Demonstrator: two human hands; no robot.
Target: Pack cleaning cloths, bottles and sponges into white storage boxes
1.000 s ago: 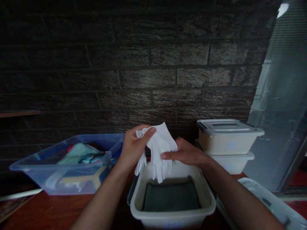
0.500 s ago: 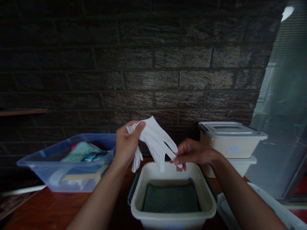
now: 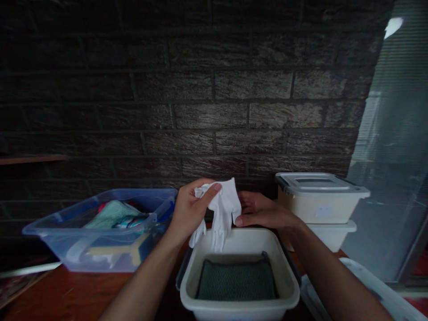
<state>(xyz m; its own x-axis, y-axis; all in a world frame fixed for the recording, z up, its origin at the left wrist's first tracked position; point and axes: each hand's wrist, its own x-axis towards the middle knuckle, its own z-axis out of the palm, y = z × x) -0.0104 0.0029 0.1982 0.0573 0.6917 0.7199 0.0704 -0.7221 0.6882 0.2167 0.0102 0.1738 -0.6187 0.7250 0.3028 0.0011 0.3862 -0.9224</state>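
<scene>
A white glove hangs limp, its fingers pointing down over the back rim of an off-white bin. My left hand pinches it near the cuff between thumb and fingers. A second white glove dangles below that same hand, partly hidden by it. At the right edge of the first glove is my right hand, thumb and fingers apart. Its thumb tip is at the glove's side; whether they touch, I cannot tell. Inside the bin lies a dark green mesh-textured item.
On the left, a clear bluish tub holds a pale green cloth and other items. Two stacked lidded boxes stand at right. A white lid-like piece lies at lower right. A dark brick wall rises behind the wooden table.
My right hand has let go of the glove's fingertip, and the glove's fingers have dropped from stretched rightward to hanging. My left hand has shifted slightly right and down with the gloves.
</scene>
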